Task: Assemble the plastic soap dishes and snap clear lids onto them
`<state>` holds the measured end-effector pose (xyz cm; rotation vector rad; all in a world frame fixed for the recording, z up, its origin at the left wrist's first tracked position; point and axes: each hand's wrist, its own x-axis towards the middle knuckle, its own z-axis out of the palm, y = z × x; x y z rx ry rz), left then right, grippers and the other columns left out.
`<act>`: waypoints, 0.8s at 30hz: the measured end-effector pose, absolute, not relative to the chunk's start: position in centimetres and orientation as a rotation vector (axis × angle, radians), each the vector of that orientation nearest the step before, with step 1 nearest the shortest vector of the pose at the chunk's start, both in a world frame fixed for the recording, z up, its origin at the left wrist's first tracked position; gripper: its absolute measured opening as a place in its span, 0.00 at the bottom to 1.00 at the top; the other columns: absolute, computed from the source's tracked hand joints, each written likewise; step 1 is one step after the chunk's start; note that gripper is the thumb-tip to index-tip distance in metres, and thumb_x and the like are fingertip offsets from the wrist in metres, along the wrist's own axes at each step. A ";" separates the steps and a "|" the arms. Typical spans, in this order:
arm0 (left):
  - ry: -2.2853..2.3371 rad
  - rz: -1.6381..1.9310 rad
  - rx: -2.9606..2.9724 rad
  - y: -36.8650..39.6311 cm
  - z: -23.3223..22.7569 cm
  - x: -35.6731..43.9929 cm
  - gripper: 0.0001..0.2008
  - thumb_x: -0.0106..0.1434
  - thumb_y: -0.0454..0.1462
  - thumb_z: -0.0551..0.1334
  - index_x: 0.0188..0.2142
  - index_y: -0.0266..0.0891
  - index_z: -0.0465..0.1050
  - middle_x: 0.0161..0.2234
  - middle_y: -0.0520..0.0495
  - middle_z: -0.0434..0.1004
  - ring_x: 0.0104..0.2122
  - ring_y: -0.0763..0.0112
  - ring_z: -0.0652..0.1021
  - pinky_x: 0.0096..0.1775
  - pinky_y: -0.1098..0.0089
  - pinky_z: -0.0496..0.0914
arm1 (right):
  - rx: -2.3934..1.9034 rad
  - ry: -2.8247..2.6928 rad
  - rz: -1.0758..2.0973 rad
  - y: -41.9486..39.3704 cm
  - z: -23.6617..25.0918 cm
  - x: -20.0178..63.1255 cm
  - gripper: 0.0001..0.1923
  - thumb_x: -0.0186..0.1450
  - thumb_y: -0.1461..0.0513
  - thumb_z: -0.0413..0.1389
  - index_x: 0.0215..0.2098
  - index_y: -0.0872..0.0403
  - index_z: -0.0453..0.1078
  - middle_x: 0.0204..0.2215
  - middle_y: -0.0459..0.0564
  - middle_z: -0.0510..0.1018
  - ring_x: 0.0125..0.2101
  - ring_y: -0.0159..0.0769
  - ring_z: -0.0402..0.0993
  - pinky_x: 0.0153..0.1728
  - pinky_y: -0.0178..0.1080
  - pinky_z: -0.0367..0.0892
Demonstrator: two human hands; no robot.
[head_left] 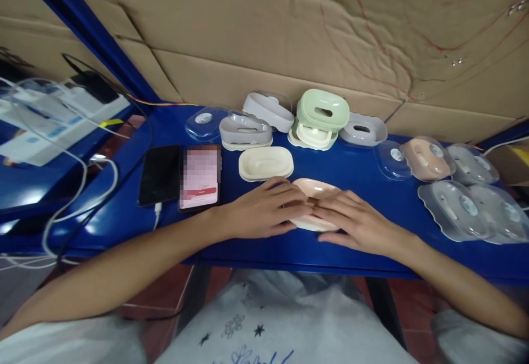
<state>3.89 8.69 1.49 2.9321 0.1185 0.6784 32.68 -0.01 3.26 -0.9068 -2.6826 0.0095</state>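
Note:
A pink oval soap dish (317,188) lies on the blue table near its front edge, with a cream rim along its lower side. My left hand (276,207) rests over its left end, fingers bent onto it. From the other side my right hand (351,218) covers the right end, fingertips meeting those of the left over the middle. Both hands hold the dish between them, and much of its inside is hidden. Just behind my left hand sits a cream oval dish (266,160).
Grey soap dish parts (246,130) and a green one (324,109) on cream pieces stand along the cardboard wall (248,33). Lidded dishes (458,207) are at right, with clear lids (394,157) nearby. Two phones (159,174), power strips (61,127) and cables occupy the left.

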 end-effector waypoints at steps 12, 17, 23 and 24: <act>0.163 0.582 2.967 8.5 1.7 3.9 0.09 0.77 0.35 0.61 0.53 0.43 0.77 0.52 0.47 0.83 0.55 0.63 0.80 0.64 0.58 0.63 | -1.410 -2.294 -0.120 3.1 3.9 37.7 0.23 0.79 0.55 0.52 0.69 0.46 0.71 0.63 0.54 0.79 0.64 0.54 0.75 0.64 0.63 0.71; 0.229 0.614 2.958 8.5 1.9 3.8 0.05 0.75 0.39 0.63 0.46 0.42 0.78 0.47 0.47 0.84 0.52 0.62 0.80 0.62 0.58 0.65 | -2.165 -1.834 -0.378 4.0 1.6 44.7 0.38 0.74 0.42 0.54 0.69 0.61 0.67 0.63 0.78 0.73 0.64 0.78 0.69 0.56 0.84 0.64; 0.288 0.635 2.919 8.7 2.0 3.6 0.03 0.73 0.36 0.63 0.44 0.40 0.75 0.51 0.42 0.82 0.55 0.57 0.80 0.60 0.54 0.71 | -2.054 -2.030 -0.253 3.4 0.1 46.9 0.36 0.67 0.34 0.58 0.55 0.54 0.73 0.47 0.65 0.79 0.42 0.62 0.81 0.42 0.67 0.79; 0.270 0.661 2.885 8.7 1.9 3.6 0.03 0.73 0.36 0.63 0.45 0.40 0.75 0.52 0.41 0.81 0.56 0.57 0.80 0.60 0.54 0.72 | -2.007 -2.083 -0.171 3.3 0.6 46.5 0.34 0.67 0.36 0.59 0.54 0.53 0.73 0.46 0.64 0.78 0.42 0.60 0.81 0.43 0.66 0.79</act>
